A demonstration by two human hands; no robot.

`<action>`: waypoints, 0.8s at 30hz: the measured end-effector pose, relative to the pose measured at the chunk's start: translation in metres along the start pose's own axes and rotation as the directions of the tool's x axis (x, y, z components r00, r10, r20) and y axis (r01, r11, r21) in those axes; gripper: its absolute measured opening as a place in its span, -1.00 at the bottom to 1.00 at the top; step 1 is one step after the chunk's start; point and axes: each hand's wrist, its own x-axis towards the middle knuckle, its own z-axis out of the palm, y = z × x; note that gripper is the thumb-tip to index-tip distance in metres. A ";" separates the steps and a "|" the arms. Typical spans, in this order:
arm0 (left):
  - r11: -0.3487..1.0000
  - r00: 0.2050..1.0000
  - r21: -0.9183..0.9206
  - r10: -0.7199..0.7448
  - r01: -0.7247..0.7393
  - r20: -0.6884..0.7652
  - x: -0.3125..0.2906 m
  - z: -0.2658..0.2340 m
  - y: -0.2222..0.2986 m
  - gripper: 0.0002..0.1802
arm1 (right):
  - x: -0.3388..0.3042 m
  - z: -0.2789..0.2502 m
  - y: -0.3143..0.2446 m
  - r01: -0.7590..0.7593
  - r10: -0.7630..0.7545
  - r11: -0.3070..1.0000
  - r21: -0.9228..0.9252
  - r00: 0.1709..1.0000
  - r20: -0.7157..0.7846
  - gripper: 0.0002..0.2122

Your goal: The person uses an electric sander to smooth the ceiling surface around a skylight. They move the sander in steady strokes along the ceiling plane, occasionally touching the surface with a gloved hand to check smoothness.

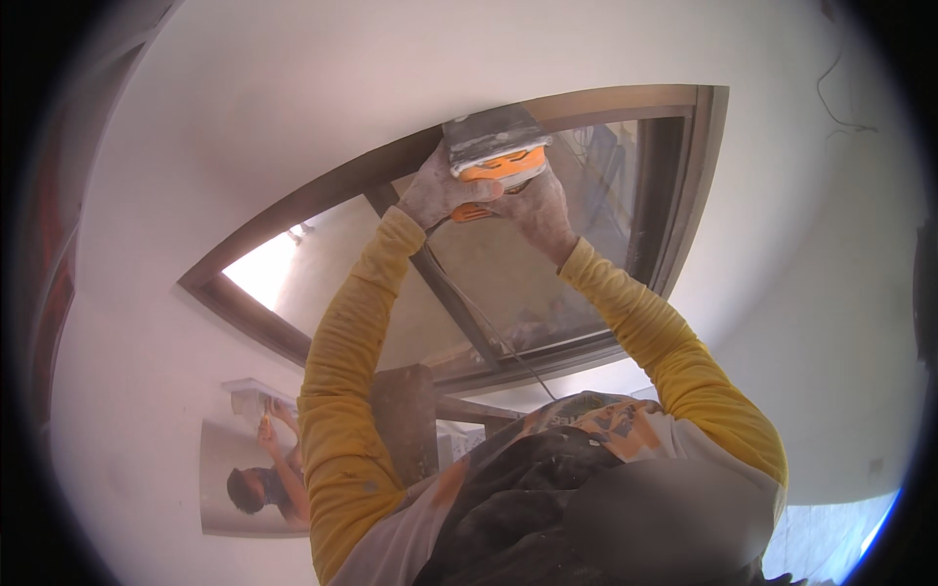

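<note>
An orange and black electric sander [496, 156] is raised overhead, its dark flat pad up against the upper bar of a brown window frame [625, 101]. My left hand [430, 190] wraps the left side of its body, thumb across the orange housing. From the other side my right hand [537, 210] grips it, and some of those fingers are hidden behind the tool. Pale dust coats both hands. A thin cord [479, 311] hangs from the sander past the frame's middle bar. Yellow sleeves cover both raised arms.
Glass panes [576, 264] fill the frame, set in a pale wall [244, 117]. At the lower left another person [259, 483] lifts both hands to a light-coloured flat thing [256, 396]. A loose wire [831, 93] dangles at the upper right.
</note>
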 end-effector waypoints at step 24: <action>0.995 0.994 0.098 -0.027 0.037 -0.101 -0.007 -0.008 -0.005 0.04 | 0.004 0.005 -0.003 -0.015 0.007 0.993 0.114 0.997 0.075 -0.33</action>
